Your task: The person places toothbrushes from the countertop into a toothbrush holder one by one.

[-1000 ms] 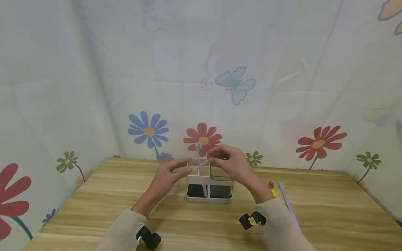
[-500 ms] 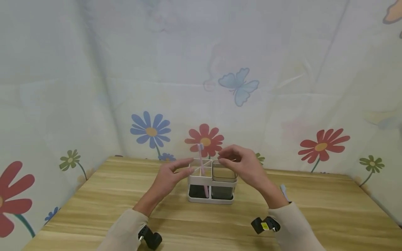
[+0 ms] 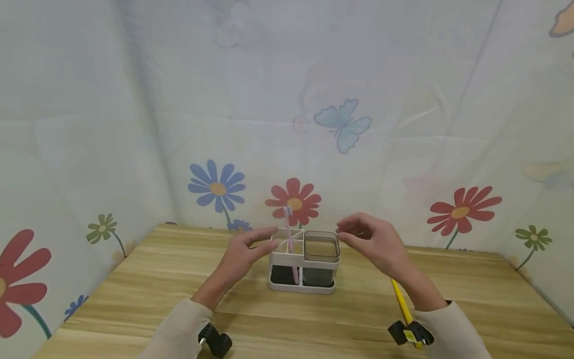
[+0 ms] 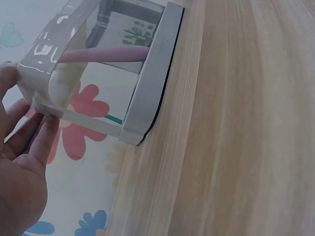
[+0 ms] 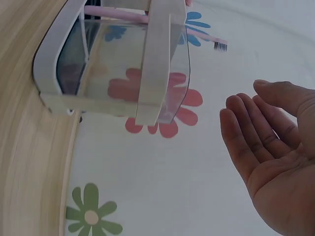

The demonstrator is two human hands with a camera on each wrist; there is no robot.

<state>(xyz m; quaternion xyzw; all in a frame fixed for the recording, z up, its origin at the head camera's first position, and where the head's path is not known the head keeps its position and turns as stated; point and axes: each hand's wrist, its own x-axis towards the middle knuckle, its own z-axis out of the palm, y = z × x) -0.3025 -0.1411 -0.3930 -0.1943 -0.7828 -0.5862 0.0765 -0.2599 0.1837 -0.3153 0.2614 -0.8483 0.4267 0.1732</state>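
Note:
A white toothbrush holder [image 3: 287, 259] stands on the table, with a divided section on its left and a clear grey cup [image 3: 321, 257] on its right. One pink toothbrush [image 3: 289, 234] leans upright in the divided section, bristles up. My left hand [image 3: 242, 252] grips the holder's upper left side, thumb in front and fingers behind; the left wrist view shows fingertips at the rim's corner [image 4: 44, 64]. To the right of the cup is my right hand [image 3: 374, 242], fingers loosely bent and holding nothing. In the right wrist view its palm [image 5: 275, 167] faces the holder across a gap.
A yellow toothbrush handle [image 3: 403, 304] lies on the wooden table [image 3: 264, 329], partly covered by my right forearm and its wrist camera [image 3: 410, 333]. Behind the table hangs a curtain [image 3: 381, 174] printed with flowers and a butterfly.
My right hand has moved right, from over the holder's dividers to beyond the cup. The forearm now covers the purple toothbrush. My left hand has stayed at the holder.

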